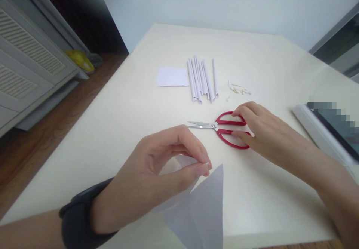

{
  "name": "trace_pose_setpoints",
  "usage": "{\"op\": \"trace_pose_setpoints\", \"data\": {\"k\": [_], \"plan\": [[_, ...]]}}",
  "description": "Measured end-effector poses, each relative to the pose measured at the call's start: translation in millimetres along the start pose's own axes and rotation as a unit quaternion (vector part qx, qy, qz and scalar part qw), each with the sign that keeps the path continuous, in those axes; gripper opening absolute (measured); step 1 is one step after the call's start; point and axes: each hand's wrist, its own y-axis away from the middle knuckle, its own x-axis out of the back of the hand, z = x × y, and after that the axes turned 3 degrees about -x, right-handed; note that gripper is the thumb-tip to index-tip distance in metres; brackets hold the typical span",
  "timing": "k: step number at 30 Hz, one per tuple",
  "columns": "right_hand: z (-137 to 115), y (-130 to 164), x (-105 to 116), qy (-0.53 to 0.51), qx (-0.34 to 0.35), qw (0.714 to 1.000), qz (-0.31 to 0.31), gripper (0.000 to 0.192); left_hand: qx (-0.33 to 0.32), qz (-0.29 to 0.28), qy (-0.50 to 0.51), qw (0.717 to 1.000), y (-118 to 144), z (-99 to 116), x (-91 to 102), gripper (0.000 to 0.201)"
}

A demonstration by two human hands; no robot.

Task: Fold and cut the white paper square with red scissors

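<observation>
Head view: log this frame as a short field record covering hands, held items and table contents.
left hand: pinches a sheet of white paper between thumb and fingers
right hand: rests on the handles of the red scissors, which lie flat, blades shut
table: rolled paper tubes, small white paper piece, toothpick-like bits
right edge: tablet, screen blurred
left wrist: black band
</observation>
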Motion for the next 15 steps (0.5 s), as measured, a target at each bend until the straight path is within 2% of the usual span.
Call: {"op": "trace_pose_setpoints", "data": {"k": [3, 6, 9, 12, 15], "plan": [[7, -1, -7, 0.018, 0.007, 0.999, -0.038, 0.019, -0.005, 0.009, 0.019, 1.000, 0, -1, -0.8, 0.009], [2, -2, -10, 0.001, 0.013, 0.999, -0.047, 0.017, -0.012, 0.018, 0.040, 0.999, 0, -2, -0.9, 0.009], [-4, -3, -10, -0.019, -0.015, 0.998, -0.058, 0.016, -0.021, 0.020, 0.051, 0.998, -1, -4, 0.2, 0.009], [-9, -3, -8, -0.095, -0.044, 0.992, -0.064, 0.016, -0.034, 0.024, 0.063, 0.997, -1, -4, 1.3, 0.010], [-14, -1, -4, -0.234, -0.059, 0.967, -0.085, 0.012, -0.040, 0.029, 0.074, 0.996, -1, -4, 2.0, 0.009]]}}
